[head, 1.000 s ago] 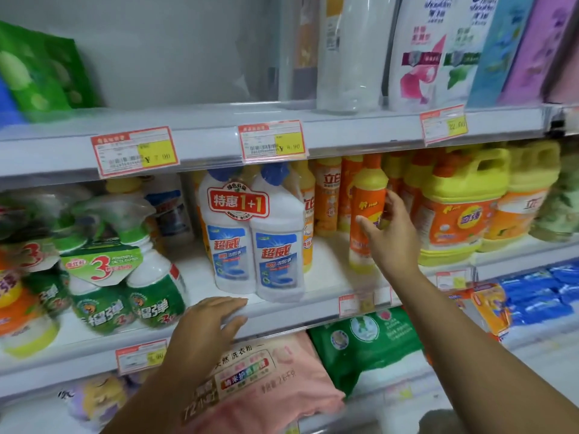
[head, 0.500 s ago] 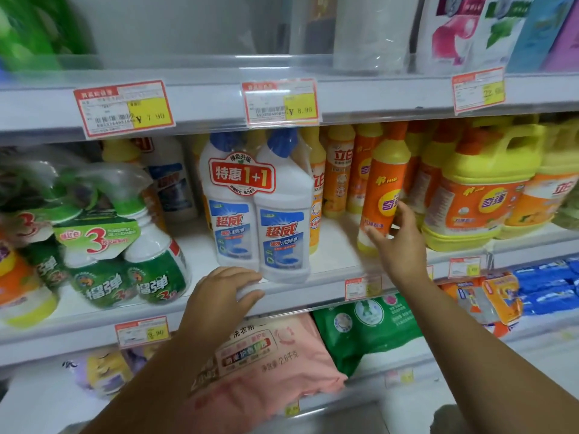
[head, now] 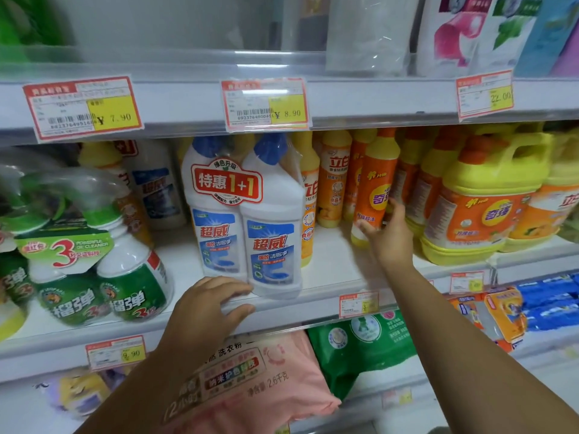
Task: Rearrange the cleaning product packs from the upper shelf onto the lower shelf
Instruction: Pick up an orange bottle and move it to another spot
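Twin-pack (head: 244,220) beside loose, empty left hand (head: 210,308); right hand's (head: 388,239) grip clasps orange bottle (head: 376,183).

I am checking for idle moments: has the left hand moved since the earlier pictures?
No. The left hand still rests on the shelf edge, in front of the 1+1 twin pack.

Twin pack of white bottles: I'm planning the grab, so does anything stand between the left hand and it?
Nothing visible does. The left hand rests on the shelf edge directly in front of the twin pack, no product between them.
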{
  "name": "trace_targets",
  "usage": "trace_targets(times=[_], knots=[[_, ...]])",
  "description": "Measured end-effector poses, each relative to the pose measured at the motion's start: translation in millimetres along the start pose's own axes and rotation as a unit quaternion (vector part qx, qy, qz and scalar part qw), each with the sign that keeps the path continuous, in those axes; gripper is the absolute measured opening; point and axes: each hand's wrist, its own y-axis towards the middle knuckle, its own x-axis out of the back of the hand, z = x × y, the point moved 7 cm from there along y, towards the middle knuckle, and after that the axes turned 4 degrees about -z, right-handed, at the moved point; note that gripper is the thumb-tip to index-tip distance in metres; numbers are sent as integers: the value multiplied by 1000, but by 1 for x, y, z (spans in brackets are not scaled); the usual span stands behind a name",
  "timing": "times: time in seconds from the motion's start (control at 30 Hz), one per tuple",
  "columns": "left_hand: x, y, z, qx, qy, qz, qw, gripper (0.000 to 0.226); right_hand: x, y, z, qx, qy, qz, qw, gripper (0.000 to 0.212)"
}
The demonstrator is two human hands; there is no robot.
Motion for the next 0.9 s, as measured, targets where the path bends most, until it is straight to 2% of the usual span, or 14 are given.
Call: trace_targets(times=[0.43,0.6,0.9], knots=[[-2,1,-1,-4,11,10,1000,31,-10,23,-4,7,8,-17,1000,73],[-4,1,2,-6,5,13,1000,45,-13,27,-5,3,12,-21,1000,72],[-5,0,3,-10,0,16,1000,46,-16,29,-6,9,14,-35,999,71]])
